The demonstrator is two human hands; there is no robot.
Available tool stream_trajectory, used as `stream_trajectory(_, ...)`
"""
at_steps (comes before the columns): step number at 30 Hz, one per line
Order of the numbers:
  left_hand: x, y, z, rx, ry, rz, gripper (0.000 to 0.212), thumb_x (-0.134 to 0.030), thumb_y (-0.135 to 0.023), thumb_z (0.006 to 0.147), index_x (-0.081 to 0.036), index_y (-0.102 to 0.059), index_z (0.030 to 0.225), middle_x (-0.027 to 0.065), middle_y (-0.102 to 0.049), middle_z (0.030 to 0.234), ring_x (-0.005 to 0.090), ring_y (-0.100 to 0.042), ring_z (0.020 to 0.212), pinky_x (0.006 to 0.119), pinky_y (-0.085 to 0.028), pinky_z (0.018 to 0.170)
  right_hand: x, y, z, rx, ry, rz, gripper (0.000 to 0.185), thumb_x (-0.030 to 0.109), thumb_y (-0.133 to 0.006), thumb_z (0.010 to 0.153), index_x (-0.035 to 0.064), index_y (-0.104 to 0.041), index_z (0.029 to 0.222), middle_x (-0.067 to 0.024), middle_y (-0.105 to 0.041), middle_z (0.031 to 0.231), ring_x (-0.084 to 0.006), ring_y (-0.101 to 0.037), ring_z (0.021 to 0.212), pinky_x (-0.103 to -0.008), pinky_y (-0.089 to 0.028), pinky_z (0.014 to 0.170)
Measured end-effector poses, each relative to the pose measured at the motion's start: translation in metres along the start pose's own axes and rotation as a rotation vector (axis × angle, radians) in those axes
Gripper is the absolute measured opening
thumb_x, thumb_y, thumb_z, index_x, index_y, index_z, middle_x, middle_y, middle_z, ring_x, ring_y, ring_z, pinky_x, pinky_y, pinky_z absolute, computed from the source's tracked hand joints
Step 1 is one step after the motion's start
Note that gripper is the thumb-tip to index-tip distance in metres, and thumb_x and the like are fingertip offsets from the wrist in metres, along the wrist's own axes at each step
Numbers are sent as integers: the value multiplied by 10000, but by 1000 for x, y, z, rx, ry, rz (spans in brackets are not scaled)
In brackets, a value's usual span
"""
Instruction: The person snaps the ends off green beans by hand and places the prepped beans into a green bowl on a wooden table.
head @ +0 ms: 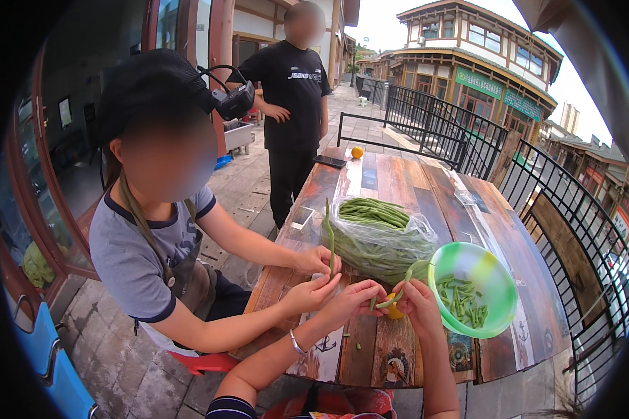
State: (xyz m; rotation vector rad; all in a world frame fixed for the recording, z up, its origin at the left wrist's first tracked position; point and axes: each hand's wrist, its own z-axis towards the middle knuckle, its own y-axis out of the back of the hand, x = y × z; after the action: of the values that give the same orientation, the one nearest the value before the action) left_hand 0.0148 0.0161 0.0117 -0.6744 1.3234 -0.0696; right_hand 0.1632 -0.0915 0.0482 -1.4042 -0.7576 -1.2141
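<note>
A long green bean (pixel 397 299) runs between my two hands above the wooden table. My right hand (pixel 418 306) grips it between thumb and fingers. My left hand (pixel 354 302), with a silver bangle at the wrist, pinches a short green bean piece (pixel 373 302) by the long bean's lower end. To the right of my right hand, a green, white and yellow bowl (pixel 506 293) holds several short bean pieces (pixel 464 304). Beyond my hands sits an open clear plastic bag (pixel 382 246) full of whole green beans (pixel 372 212). A yellow-orange round thing (pixel 394 310) shows partly behind my fingers.
At my left a seated co-worker (pixel 173 251) holds another green bean (pixel 329 238) close to my left hand. A standing person (pixel 293 99) is beyond the table (pixel 398 175). A phone (pixel 330 161) and an orange fruit (pixel 357 152) lie at its far end. Black railings (pixel 566 209) stand right.
</note>
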Motion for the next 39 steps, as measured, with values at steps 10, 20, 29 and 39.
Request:
stream_trajectory(10, 1, -4, -6, 104, 26, 212, 198, -282, -469, 925, -103, -526, 986, -42, -539, 833, 33, -493, 719, 170, -355, 593, -14, 4, 6, 107, -99, -12, 220, 191, -566, 860, -1, -587, 965, 34, -497, 669, -43, -422, 588, -190, -341, 542)
stream_trajectory(20, 8, -8, -4, 174, 12, 251, 200, -270, -483, 920, -88, -524, 991, -66, -478, 741, 16, -430, 684, 159, -321, 604, -18, 18, 14, -69, 36, 162, 162, 150, -560, 863, 5, -581, 932, 25, -461, 617, -60, -420, 527, -191, -322, 494)
stream_trajectory(29, 25, 7, 3, -69, -145, 513, 185, -238, -503, 894, -63, -531, 947, -51, -494, 686, 19, -425, 583, 173, -329, 512, -8, -8, -2, -210, 367, -213, 138, 113, -548, 863, 2, -585, 934, -6, -517, 636, -64, -464, 567, -192, -352, 546)
stream_trajectory(39, 6, -7, 1, -21, -6, -33, 201, -268, -480, 919, -84, -519, 988, -1, -543, 844, 77, -513, 747, 219, -432, 665, -2, 0, -5, 27, 135, -174, 178, 83, -585, 808, -10, -594, 959, -38, -582, 765, -84, -490, 645, -225, -391, 616)
